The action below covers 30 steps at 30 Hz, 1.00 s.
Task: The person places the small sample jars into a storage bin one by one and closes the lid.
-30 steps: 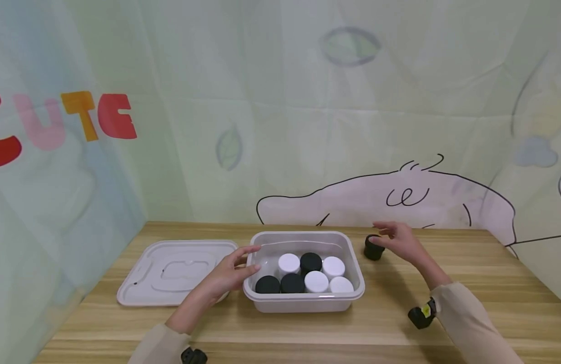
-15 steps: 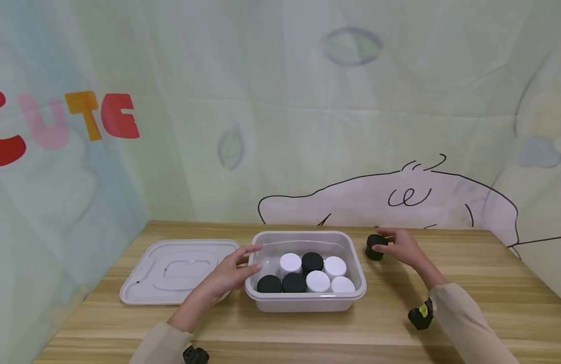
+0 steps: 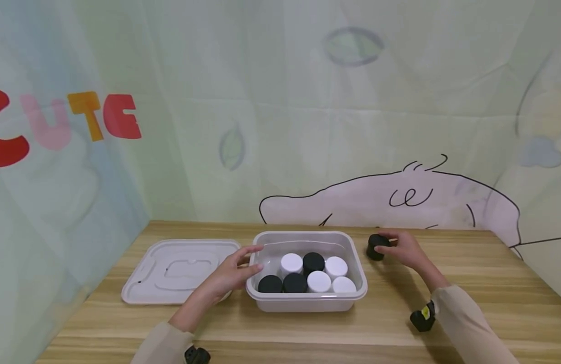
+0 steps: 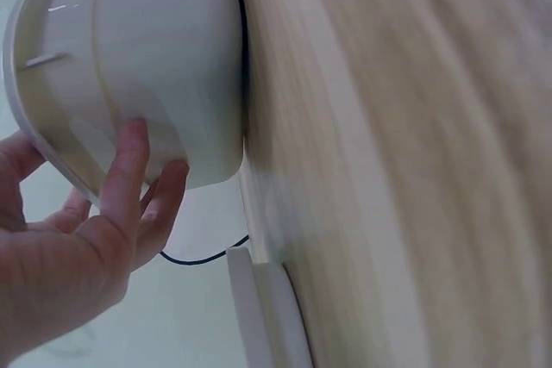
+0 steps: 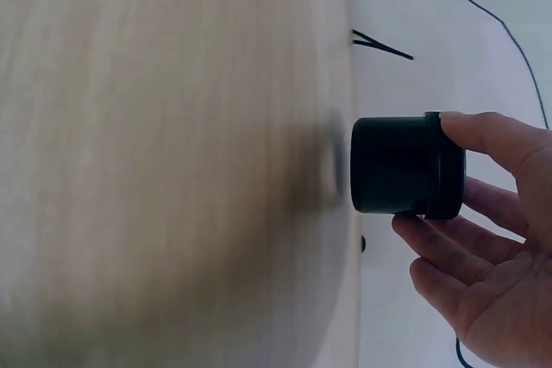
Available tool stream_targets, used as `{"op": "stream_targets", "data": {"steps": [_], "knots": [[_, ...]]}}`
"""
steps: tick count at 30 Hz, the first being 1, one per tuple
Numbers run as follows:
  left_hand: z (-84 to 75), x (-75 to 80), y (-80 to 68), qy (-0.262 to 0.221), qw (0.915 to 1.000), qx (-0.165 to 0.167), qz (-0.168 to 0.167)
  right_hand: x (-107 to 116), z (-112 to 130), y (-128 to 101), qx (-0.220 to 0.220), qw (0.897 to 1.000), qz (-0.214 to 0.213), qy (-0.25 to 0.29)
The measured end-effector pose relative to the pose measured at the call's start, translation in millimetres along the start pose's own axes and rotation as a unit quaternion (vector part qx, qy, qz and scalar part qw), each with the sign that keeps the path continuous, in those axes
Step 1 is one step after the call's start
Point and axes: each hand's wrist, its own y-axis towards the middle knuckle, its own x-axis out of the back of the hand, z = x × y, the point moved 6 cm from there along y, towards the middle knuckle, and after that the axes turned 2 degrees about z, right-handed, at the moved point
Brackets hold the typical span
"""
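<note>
Black jar [image 3: 376, 246] being gripped by right hand [image 3: 405, 249] on table [image 3: 467, 283], left hand [image 3: 230, 273] resting relaxed against bin [image 3: 308, 302] wall, holding nothing.

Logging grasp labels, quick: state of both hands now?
Left hand: open, fingers resting on the bin.
Right hand: holding the black jar.

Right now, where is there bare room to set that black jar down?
Inside the bin, the back row behind the jars is bare. Bare wood also lies right of the right hand holding the black jar. The bin's front is crowded.
</note>
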Motion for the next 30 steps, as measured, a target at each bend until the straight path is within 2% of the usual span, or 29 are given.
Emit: {"op": "stream_targets", "data": {"steps": [6,15,22,30], "knots": [[0.7,-0.9,-0.4,0.005,1.0,0.001,0.002,9,6,-5,-0.015,1.0,-0.008,0.0],[-0.2,0.0,0.0,0.007,1.0,0.003,-0.005,21,35,-8,-0.01,0.999,-0.032,0.011],[-0.2,0.1,-0.1,0.01,0.9999,0.005,-0.005,23,65,-12,0.021,0.999,-0.045,0.019],[0.5,0.2,0.2,0.011,0.9999,0.007,-0.006,5,101,-13,0.064,0.997,-0.025,0.039]]}}
